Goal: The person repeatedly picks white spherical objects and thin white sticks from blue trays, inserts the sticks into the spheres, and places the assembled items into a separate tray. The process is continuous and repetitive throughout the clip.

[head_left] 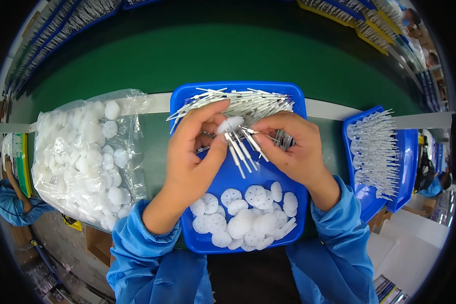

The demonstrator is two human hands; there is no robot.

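My left hand pinches a small white round disc between thumb and fingers. Several thin white rods with metallic parts hang down from the disc. On its other side, my right hand has thumb and forefinger closed on one white rod at the disc's edge. Both hands are above a blue tray. A heap of similar rods fills the tray's far end, and loose white perforated discs lie piled in its near end.
A clear plastic bag full of white discs lies on the left. To the right, a blue bin holds rows of discs fitted with rods. More loaded trays line the far side of the green surface. Another person is at far left.
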